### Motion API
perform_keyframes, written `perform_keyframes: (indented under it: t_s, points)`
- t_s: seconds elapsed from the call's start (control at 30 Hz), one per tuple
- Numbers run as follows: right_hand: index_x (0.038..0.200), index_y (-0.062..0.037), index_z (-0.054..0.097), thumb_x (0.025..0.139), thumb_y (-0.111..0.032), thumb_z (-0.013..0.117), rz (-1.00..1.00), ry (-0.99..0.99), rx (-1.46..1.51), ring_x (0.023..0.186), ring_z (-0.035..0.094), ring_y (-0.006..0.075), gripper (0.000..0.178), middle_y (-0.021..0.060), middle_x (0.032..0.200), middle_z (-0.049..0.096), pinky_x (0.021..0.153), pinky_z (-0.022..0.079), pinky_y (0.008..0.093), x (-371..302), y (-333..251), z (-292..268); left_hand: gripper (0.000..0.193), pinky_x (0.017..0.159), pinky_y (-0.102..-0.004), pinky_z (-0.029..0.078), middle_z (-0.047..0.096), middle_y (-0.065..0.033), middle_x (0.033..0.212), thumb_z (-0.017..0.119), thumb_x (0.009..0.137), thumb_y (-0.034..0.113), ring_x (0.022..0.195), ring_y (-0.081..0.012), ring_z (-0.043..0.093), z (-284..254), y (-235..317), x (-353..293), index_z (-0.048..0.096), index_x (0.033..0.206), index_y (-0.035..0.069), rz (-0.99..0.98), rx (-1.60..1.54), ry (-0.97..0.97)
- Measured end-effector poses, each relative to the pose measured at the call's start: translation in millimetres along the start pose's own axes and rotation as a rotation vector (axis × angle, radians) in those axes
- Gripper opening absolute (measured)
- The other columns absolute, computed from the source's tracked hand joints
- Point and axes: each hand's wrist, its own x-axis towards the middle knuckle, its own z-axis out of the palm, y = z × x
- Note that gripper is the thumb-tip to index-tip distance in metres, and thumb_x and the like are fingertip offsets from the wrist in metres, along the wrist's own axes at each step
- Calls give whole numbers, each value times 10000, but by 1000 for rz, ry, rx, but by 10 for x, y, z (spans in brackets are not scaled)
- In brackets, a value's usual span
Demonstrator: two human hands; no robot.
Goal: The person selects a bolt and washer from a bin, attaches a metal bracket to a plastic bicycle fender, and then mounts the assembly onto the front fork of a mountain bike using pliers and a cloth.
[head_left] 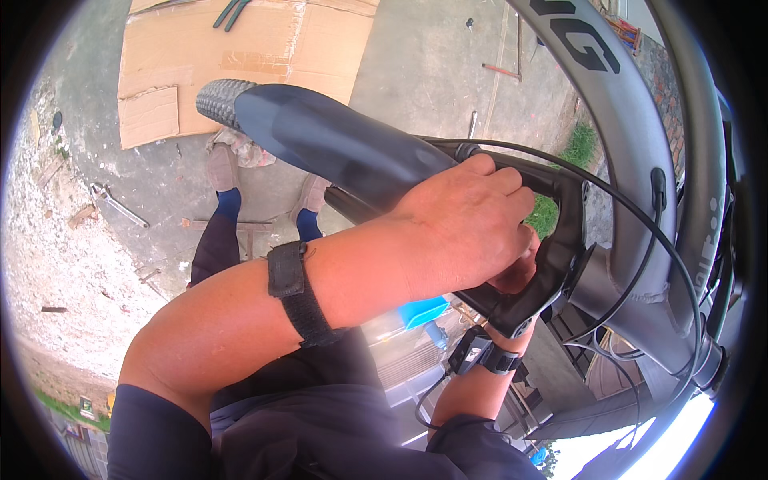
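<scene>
A bicycle's front end fills the middle and right, with a dark mudguard (320, 132) over a knobbly tyre (220, 100). My left hand (468, 220) is closed, its fingers curled at the black fork (566, 232) near the mudguard's inner end. What its fingertips grip is hidden behind the knuckles. From below, my right forearm passes behind the fork. Part of my right hand (518, 268) shows through the fork opening, just under the left fingers; most of its fingers are hidden. A black cable (608, 188) arcs close to the left hand, toward the grey frame (644, 136).
Flattened cardboard (240, 60) lies on the concrete floor, with dark-handled pliers (230, 14) on it. A wrench (120, 206), an L-shaped tool (504, 72) and a crumpled cloth (252, 152) lie around. A bright blue object (424, 312) shows below my left forearm.
</scene>
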Motion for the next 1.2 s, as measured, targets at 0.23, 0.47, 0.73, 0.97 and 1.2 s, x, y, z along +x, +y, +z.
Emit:
perform_keyframes:
  t_s: [0.23, 0.47, 0.73, 0.97, 1.2]
  points:
    - [1264, -12, 543, 919, -290, 678, -2, 7, 18, 654, 587, 93, 463, 10, 795, 619, 556, 486, 219, 42, 31, -16, 175, 734, -314, 426, 552, 16, 788, 665, 850, 205, 840, -176, 543, 8, -6, -2, 672, 687, 142, -10, 8, -16]
    - [1237, -19, 552, 935, -339, 657, 0, -30, -17, 662, 596, 111, 452, 9, 790, 610, 573, 490, 241, 4, -3, 7, 159, 745, -317, 426, 558, 19, 796, 662, 849, 214, 854, -176, 547, 4, -9, -10, 684, 705, 150, -5, 17, -39]
    - [1195, -30, 564, 964, -369, 623, -73, 8, -139, 655, 585, 107, 414, 10, 778, 598, 556, 462, 237, 58, -39, 116, 158, 744, -317, 425, 552, 18, 791, 662, 854, 219, 854, -176, 547, -12, -17, -6, 692, 717, 146, -16, 2, -39]
    - [1188, -33, 570, 971, -367, 619, -128, 0, -198, 636, 572, 104, 401, 6, 770, 593, 553, 454, 230, 85, -32, 116, 181, 745, -315, 427, 552, 13, 787, 662, 863, 218, 852, -177, 548, -4, -17, -24, 686, 702, 140, -14, 18, -28]
    - [1181, -36, 577, 979, -366, 616, -136, 6, -220, 618, 558, 101, 389, 3, 762, 588, 550, 446, 223, 74, -17, 78, 157, 741, -326, 430, 555, 11, 788, 664, 851, 214, 848, -183, 552, -47, -13, -3, 693, 718, 136, 10, 27, -59]
